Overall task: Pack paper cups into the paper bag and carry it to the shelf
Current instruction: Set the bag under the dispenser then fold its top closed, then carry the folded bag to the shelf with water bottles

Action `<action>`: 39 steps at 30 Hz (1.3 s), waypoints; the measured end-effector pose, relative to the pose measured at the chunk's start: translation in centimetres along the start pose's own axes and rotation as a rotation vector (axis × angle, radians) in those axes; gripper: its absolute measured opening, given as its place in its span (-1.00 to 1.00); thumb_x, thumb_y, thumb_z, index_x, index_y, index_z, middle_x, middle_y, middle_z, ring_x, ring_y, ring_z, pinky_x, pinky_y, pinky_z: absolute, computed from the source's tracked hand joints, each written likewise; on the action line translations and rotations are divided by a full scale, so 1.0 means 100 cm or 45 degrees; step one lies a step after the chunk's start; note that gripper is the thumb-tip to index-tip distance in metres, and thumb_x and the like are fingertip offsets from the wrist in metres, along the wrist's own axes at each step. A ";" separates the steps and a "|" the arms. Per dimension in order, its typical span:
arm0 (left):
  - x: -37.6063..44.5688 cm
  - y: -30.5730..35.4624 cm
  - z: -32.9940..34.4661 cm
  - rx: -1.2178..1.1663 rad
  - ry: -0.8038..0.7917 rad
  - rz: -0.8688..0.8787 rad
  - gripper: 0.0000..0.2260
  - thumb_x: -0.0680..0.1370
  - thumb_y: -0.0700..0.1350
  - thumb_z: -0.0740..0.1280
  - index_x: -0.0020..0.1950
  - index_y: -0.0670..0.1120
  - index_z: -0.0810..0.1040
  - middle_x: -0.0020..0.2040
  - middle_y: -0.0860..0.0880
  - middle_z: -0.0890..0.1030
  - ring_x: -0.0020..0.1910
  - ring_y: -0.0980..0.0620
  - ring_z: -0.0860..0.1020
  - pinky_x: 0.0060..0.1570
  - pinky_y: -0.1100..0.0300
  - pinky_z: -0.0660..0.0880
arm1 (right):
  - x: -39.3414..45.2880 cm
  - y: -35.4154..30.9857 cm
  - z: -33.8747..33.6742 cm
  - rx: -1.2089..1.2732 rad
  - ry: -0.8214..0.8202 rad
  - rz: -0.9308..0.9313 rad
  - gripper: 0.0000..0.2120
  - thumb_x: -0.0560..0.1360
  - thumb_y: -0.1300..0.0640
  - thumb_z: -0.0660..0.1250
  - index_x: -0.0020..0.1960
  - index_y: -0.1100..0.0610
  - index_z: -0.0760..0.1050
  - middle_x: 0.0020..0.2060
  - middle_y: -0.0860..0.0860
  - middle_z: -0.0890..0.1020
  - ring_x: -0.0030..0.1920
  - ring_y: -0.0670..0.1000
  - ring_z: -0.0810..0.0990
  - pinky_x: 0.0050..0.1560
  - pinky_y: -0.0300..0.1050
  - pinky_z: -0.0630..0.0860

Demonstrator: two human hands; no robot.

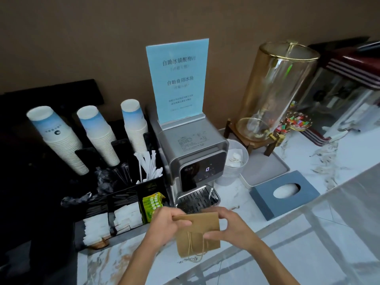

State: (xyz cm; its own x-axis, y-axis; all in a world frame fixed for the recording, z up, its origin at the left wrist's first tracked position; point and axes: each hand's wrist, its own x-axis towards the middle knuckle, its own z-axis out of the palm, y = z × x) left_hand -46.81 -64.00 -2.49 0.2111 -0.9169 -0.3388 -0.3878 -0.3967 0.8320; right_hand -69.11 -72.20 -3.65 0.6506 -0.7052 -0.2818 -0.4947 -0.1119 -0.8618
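Note:
A folded brown paper bag (pixel 198 233) with twine handles hangs flat over the counter's front edge. My left hand (pixel 166 225) pinches its top left corner, and my right hand (pixel 230 227) grips its right side. Three stacks of upside-down white and blue paper cups stand in a black organiser at the left: one stack (pixel 56 138) at the far left, a second stack (pixel 98 133) in the middle, a third stack (pixel 135 126) beside the dispenser. Both hands are well in front of the cups.
A grey water dispenser (pixel 195 157) with a blue sign (pixel 178 81) stands right behind the bag. The black organiser (pixel 123 204) holds stirrers, sachets and green packets. A grey tissue box (pixel 284 192), a glass drink jar (pixel 275 91) and a white tray (pixel 265 169) fill the marble counter's right.

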 end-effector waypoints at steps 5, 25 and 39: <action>-0.010 0.037 -0.015 -0.433 -0.070 -0.032 -0.89 0.31 -0.19 0.60 -0.27 -0.07 0.69 -0.38 0.03 0.67 -0.36 0.11 0.63 -0.36 0.29 0.51 | -0.017 -0.022 0.008 0.402 0.172 0.045 -0.84 0.41 0.16 0.54 -0.02 0.02 0.73 -0.10 0.01 0.78 -0.08 -0.01 0.74 -0.10 -0.20 0.64; -0.007 0.186 0.155 -0.369 -0.946 0.469 -0.76 0.45 0.06 0.45 0.06 0.01 0.70 0.00 0.00 0.75 -0.02 0.10 0.70 -0.13 0.35 0.58 | -0.219 -0.012 -0.096 0.977 1.209 0.071 -0.76 0.37 0.13 0.51 0.00 0.20 0.71 -0.09 0.20 0.76 -0.07 0.16 0.75 -0.16 -0.16 0.64; -0.028 0.344 0.370 -0.148 -1.127 0.831 -0.70 0.54 -0.21 0.38 -0.34 0.07 0.68 -0.41 0.17 0.65 -0.37 0.26 0.60 -0.33 0.44 0.47 | -0.377 0.082 -0.241 0.899 1.547 0.014 -0.72 0.37 0.05 0.56 0.01 0.19 0.71 -0.10 0.17 0.77 -0.09 0.15 0.76 -0.18 -0.15 0.65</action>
State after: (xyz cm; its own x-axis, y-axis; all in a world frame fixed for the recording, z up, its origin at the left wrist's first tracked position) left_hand -93.94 -76.74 10.84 -0.7376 -0.6748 0.0245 -0.0942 0.1388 0.9858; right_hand -111.60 -63.39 10.06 -0.4285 -0.9010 -0.0668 0.1295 0.0120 -0.9915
